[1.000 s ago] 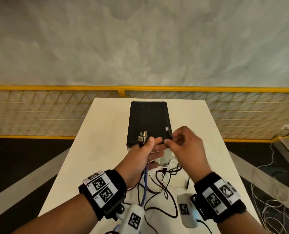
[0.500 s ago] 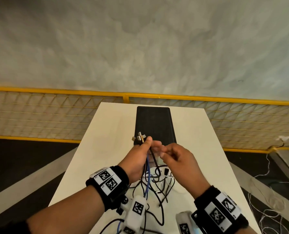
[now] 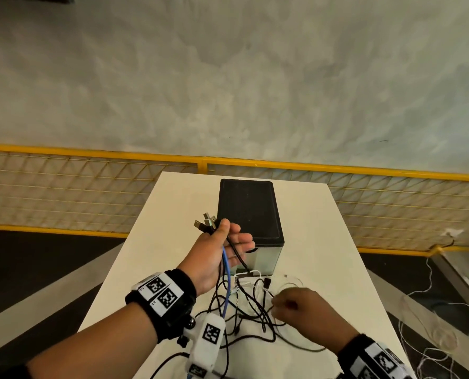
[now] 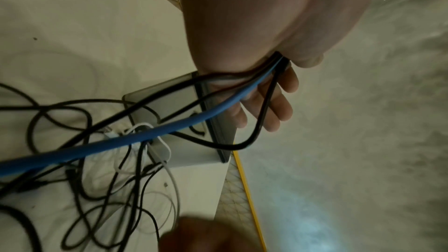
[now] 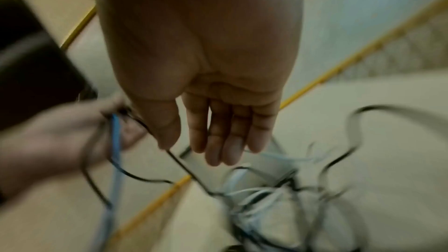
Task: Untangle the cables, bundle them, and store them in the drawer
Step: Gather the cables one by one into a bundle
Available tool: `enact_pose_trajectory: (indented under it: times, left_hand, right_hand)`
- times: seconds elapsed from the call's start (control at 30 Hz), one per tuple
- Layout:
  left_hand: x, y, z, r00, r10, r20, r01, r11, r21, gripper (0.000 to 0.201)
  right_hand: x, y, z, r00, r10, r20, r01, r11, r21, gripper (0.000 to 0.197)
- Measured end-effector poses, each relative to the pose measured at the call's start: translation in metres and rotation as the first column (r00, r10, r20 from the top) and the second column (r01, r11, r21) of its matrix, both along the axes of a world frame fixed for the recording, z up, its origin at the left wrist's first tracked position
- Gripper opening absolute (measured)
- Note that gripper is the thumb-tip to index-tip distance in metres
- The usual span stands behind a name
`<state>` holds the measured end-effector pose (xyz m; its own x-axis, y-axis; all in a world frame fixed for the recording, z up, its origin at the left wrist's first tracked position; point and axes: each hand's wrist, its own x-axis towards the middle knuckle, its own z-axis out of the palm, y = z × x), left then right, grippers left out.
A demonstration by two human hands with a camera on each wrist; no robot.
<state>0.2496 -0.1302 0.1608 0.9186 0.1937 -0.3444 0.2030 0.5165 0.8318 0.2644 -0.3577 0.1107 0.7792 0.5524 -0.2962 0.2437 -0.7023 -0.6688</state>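
My left hand (image 3: 231, 234) is raised in front of the black drawer box (image 3: 249, 212) and pinches a bunch of cable ends (image 3: 206, 223) between thumb and forefinger, its other fingers (image 4: 278, 106) spread. A blue cable (image 3: 227, 283) and black cables (image 4: 260, 122) hang from it down to the tangle (image 3: 251, 305) on the white table (image 3: 318, 242). Low over the tangle's right side, my right hand (image 3: 281, 306) has straight fingers (image 5: 218, 141) and holds nothing; a thin black cable (image 5: 184, 166) runs just under its thumb.
The drawer box stands mid-table, its pale front (image 4: 169, 108) facing me with white cables (image 3: 248, 281) lying against it. A yellow mesh fence (image 3: 392, 203) runs behind the table. Loose white wires (image 3: 424, 332) lie on the floor to the right.
My right hand has left the left hand and dropped to the tangle on the table. The left hand keeps the plug ends and now has its fingers spread.
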Motion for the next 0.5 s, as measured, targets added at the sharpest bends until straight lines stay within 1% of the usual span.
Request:
enact_pose_trajectory:
  times: [0.03,0.07,0.1,0.13,0.17,0.2,0.23,0.27,0.33,0.4,0.43,0.47,0.5]
  left_hand:
    - [-0.001,-0.005,-0.002,1.000,-0.014,-0.004,0.014,1.000,-0.004,0.037]
    - [-0.002,-0.012,-0.003,1.000,-0.029,-0.007,0.029,0.999,-0.014,0.036]
    - [-0.004,-0.018,-0.004,0.999,-0.038,-0.005,0.038,0.999,-0.027,0.035]
    - [-0.004,-0.023,-0.003,0.999,-0.044,-0.001,0.044,0.998,-0.034,0.034]
    - [-0.006,-0.025,-0.003,0.999,-0.041,0.001,0.041,0.999,-0.034,0.033]
    - [-0.007,-0.026,-0.003,0.999,-0.035,0.002,0.035,0.999,-0.029,0.032]
    - [-0.009,-0.026,-0.002,1.000,-0.028,-0.001,0.028,0.999,-0.024,0.032]
    - [-0.011,-0.024,-0.001,1.000,-0.020,-0.011,0.020,0.999,-0.028,0.032]
    - [-0.016,-0.020,-0.001,0.999,-0.017,-0.030,0.015,0.999,-0.049,0.033]
    - [-0.023,-0.016,-0.003,0.997,-0.046,-0.054,0.044,0.998,-0.036,0.034]
    - [-0.027,-0.017,-0.005,0.994,-0.081,-0.075,0.081,0.997,-0.004,0.034]
    - [-0.033,-0.015,-0.008,0.987,-0.122,-0.106,0.127,0.991,0.048,0.035]
    - [-0.038,-0.013,-0.013,0.976,-0.163,-0.147,0.180,0.978,0.109,0.035]
  right_hand:
    - [-0.003,0.012,0.009,0.989,-0.045,-0.142,0.066,0.986,0.151,0.019]
    - [-0.007,0.023,0.014,0.940,-0.074,-0.332,0.169,0.948,0.268,0.027]
    - [-0.009,0.035,0.018,0.846,-0.084,-0.527,0.289,0.903,0.319,0.037]
    - [-0.009,0.044,0.020,0.729,-0.086,-0.680,0.396,0.862,0.316,0.045]
    - [-0.008,0.051,0.020,0.620,-0.077,-0.780,0.471,0.832,0.292,0.051]
    - [-0.006,0.056,0.019,0.537,-0.059,-0.842,0.526,0.803,0.279,0.052]
    - [-0.005,0.059,0.016,0.476,-0.037,-0.878,0.573,0.770,0.279,0.048]
    - [-0.005,0.060,0.014,0.439,-0.011,-0.899,0.614,0.734,0.291,0.041]
    - [-0.007,0.063,0.012,0.390,0.062,-0.919,0.667,0.668,0.329,0.025]
    - [-0.005,0.064,0.014,0.369,0.129,-0.921,0.713,0.597,0.369,0.018]
    - [-0.001,0.063,0.016,0.368,0.139,-0.919,0.747,0.545,0.381,0.019]
    - [0.005,0.065,0.018,0.351,0.114,-0.929,0.786,0.503,0.359,0.019]
    - [0.011,0.067,0.018,0.322,0.063,-0.945,0.818,0.483,0.312,0.017]
